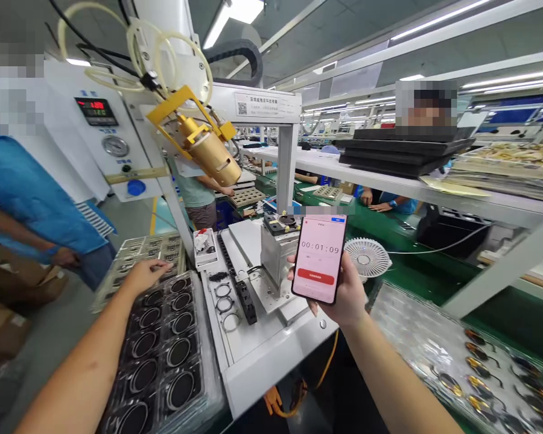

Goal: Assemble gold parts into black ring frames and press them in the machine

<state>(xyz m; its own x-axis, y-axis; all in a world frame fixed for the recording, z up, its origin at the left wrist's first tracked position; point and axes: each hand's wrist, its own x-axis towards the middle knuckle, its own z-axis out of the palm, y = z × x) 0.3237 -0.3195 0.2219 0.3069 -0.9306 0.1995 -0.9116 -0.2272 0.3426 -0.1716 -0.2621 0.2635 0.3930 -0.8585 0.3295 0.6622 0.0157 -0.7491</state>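
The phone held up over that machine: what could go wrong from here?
The phone could slip from the right hand onto the metal block below it. The left hand, at the tray of rings, might bump it and shift the rings.

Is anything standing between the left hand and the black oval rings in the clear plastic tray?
Nothing visible: the left hand is over the far end of the clear plastic tray of black oval rings.

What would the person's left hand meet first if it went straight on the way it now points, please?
The left hand would probably meet the white upright post of the machine frame first, just before the small white tray, though depth is unclear.
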